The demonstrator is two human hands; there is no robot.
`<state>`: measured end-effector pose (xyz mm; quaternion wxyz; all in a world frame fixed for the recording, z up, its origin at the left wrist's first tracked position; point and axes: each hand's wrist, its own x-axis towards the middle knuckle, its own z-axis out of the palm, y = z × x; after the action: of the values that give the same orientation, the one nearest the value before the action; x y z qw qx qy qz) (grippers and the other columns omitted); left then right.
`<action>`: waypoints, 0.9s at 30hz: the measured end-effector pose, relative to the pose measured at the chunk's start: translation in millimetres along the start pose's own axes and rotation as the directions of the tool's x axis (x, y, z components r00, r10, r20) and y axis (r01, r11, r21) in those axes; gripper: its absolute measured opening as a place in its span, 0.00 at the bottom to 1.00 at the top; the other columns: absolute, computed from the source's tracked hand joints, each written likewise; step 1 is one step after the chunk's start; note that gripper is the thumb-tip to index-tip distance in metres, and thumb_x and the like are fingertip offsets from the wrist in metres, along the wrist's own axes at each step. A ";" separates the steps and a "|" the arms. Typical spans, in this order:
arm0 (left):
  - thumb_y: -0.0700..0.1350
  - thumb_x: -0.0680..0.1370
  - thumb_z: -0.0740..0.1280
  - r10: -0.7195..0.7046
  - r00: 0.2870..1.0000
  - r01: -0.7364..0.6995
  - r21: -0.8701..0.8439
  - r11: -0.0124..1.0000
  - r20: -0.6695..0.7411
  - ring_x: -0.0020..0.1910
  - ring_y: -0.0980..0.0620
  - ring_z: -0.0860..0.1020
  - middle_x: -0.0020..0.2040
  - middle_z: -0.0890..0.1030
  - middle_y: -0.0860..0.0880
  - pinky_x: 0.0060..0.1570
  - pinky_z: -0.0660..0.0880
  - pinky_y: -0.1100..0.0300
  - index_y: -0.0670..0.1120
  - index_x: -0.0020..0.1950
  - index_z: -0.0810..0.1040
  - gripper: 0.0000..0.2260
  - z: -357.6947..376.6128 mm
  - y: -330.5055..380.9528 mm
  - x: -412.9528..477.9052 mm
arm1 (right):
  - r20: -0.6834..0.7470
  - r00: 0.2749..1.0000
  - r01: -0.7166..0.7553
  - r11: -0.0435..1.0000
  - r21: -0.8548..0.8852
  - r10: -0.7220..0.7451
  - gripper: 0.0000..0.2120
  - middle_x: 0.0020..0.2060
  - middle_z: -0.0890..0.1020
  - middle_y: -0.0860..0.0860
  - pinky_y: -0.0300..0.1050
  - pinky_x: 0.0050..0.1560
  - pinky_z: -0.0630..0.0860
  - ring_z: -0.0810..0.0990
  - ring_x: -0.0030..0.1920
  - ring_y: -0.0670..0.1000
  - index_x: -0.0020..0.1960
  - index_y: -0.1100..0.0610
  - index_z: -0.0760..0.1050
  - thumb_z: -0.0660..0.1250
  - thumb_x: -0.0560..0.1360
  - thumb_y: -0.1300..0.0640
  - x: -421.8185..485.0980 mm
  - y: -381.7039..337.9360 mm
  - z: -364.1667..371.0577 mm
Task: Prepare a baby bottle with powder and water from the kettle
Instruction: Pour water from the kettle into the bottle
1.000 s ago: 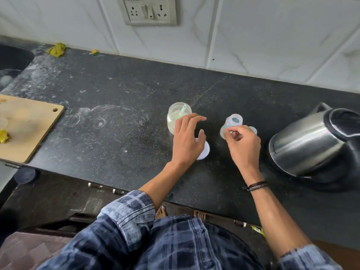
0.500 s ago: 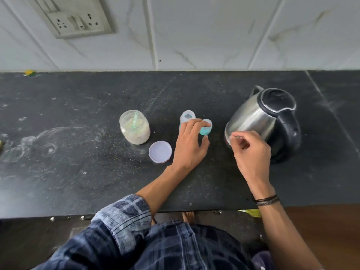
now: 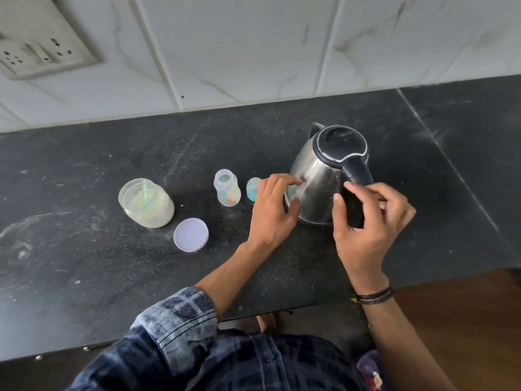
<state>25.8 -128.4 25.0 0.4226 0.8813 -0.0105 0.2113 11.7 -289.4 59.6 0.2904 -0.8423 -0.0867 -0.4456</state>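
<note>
A small clear baby bottle [image 3: 227,189] stands open on the black counter, with its teal cap [image 3: 253,188] just to the right. Left of them sits the open powder jar [image 3: 146,206] with a green scoop inside, and its round lid [image 3: 191,235] lies flat in front. The steel kettle [image 3: 315,176] stands at the right with its black lid closed. My right hand [image 3: 366,221] curls round the kettle's black handle, thumb on one side and fingers on the other. My left hand [image 3: 272,213] is relaxed, its fingertips against the kettle's steel side.
The black stone counter [image 3: 84,263] meets a white tiled wall behind, which carries a socket panel [image 3: 42,52] at the upper left. The counter's front edge runs just below my forearms, and a seam [image 3: 451,165] crosses the stone right of the kettle.
My left hand left the bottle and cap and moved right to the kettle's side. My right hand moved from beside the kettle onto its handle. The view shifted right.
</note>
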 end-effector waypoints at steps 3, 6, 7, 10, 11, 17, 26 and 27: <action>0.35 0.75 0.71 -0.029 0.999 0.030 0.009 1.000 -0.012 0.55 0.60 0.67 0.59 0.78 0.51 0.59 0.63 0.73 0.46 0.60 0.79 0.15 2.1 -0.4 4.9 | 0.067 0.980 -0.194 0.970 0.147 0.186 0.21 0.58 0.72 0.58 0.50 0.59 0.76 0.76 0.55 0.63 0.63 0.65 0.79 0.80 0.75 0.57 0.8 8.7 3.7; 0.35 0.74 0.71 -0.041 0.999 0.041 0.002 0.999 -0.007 0.56 0.58 0.68 0.59 0.79 0.51 0.60 0.60 0.75 0.46 0.60 0.80 0.15 0.7 -0.3 6.8 | 0.217 0.899 -0.433 0.849 0.302 0.381 0.28 0.60 0.72 0.51 0.44 0.61 0.76 0.77 0.59 0.51 0.69 0.65 0.72 0.77 0.76 0.53 1.5 5.0 0.6; 0.35 0.74 0.71 -0.031 1.000 0.031 0.001 1.000 -0.001 0.56 0.57 0.69 0.59 0.79 0.51 0.60 0.60 0.75 0.46 0.60 0.80 0.16 -0.1 -0.5 7.2 | 0.250 0.865 -0.498 0.804 0.326 0.435 0.27 0.59 0.75 0.48 0.38 0.59 0.76 0.78 0.58 0.44 0.70 0.64 0.71 0.76 0.77 0.53 2.5 1.1 0.0; 0.35 0.75 0.70 -0.015 1.000 0.015 -0.018 1.000 0.012 0.56 0.58 0.68 0.59 0.78 0.52 0.59 0.65 0.70 0.47 0.60 0.80 0.16 -4.6 -4.1 8.5 | 0.293 0.771 -0.637 0.676 0.370 0.566 0.22 0.51 0.78 0.41 0.36 0.52 0.79 0.80 0.51 0.39 0.65 0.56 0.73 0.75 0.77 0.49 4.0 -6.0 2.6; 0.35 0.75 0.70 -0.017 1.000 0.017 -0.024 1.000 0.009 0.57 0.58 0.68 0.59 0.78 0.53 0.59 0.67 0.67 0.47 0.60 0.80 0.15 -6.5 -5.8 8.9 | 0.291 0.748 -0.663 0.650 0.373 0.596 0.20 0.48 0.79 0.42 0.46 0.51 0.81 0.82 0.49 0.45 0.62 0.52 0.74 0.76 0.76 0.46 4.6 -5.8 3.7; 0.35 0.75 0.70 -0.012 1.000 0.012 -0.029 1.000 -0.010 0.57 0.54 0.70 0.59 0.77 0.53 0.60 0.63 0.71 0.47 0.60 0.80 0.15 -22.8 -12.6 8.4 | 0.295 0.690 -0.720 0.582 0.379 0.661 0.14 0.39 0.77 0.46 0.64 0.45 0.81 0.77 0.39 0.52 0.44 0.43 0.74 0.79 0.70 0.42 10.3 -0.6 9.9; 0.36 0.77 0.69 -0.068 0.996 0.067 -0.025 0.997 -0.054 0.60 0.52 0.71 0.60 0.78 0.54 0.60 0.67 0.64 0.49 0.59 0.79 0.14 -50.7 -36.9 0.6 | 0.216 0.712 -0.683 0.589 0.431 0.667 0.16 0.35 0.77 0.42 0.66 0.40 0.80 0.76 0.38 0.50 0.43 0.55 0.79 0.83 0.68 0.48 21.2 -10.3 16.9; 0.36 0.77 0.69 -0.069 0.995 0.069 -0.015 0.998 -0.070 0.60 0.53 0.70 0.60 0.78 0.54 0.60 0.67 0.62 0.49 0.60 0.79 0.14 -52.6 -40.2 -0.7 | 0.220 0.715 -0.682 0.593 0.428 0.664 0.15 0.35 0.78 0.42 0.66 0.40 0.80 0.76 0.38 0.49 0.43 0.55 0.79 0.83 0.67 0.49 24.2 -12.2 16.4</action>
<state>13.9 -63.3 24.1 0.4354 0.8703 0.0335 0.2276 32.5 -272.9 77.0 0.6343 -0.7204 0.1245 -0.2512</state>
